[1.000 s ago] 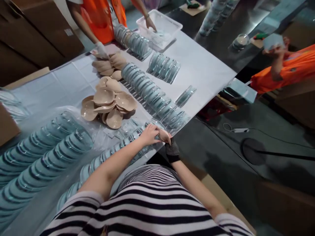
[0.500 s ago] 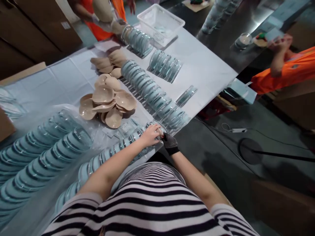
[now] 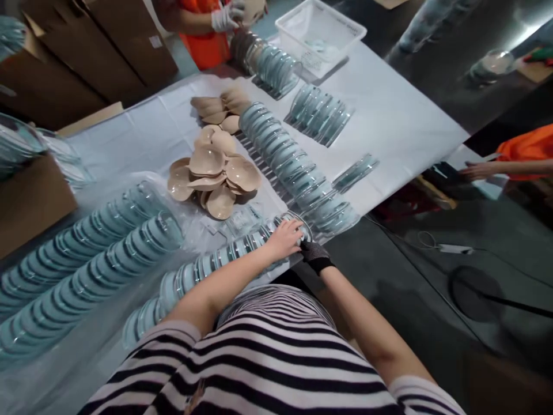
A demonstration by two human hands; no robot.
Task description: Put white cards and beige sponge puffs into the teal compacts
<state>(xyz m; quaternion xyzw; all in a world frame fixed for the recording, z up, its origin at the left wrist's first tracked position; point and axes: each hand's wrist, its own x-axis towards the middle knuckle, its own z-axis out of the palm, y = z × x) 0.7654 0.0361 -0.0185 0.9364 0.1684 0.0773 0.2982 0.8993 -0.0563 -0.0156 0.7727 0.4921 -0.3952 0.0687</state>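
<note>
We have our eyes on the nearest row of glass discs, pale blue-green and clear, standing on edge one against the next and running along the near edge of the white-covered table. The far end of that row sits right at the table's near corner, and that is where both hands meet. Our left hand, bare, lies over the top of the last discs with the fingers curled down onto their rims. Our right hand, in a dark knitted glove, comes up from below the table edge and presses against the end of the same row; the left hand covers most of it, so we cannot tell whether its fingers are closed on a disc or just resting there.

Just beyond the hands lie a few small clear packets, and beyond those a heap of beige shell-shaped pieces, with a second, smaller heap farther up the table. To the right of the heaps a long row of discs runs diagonally, with a shorter row and a thin loose stack near it. On our left, two thick rows of discs lie in clear plastic wrap. At the far end stands a white basket, and a person in orange with a white-gloved hand works there. Another person's hand shows at the right.
</note>
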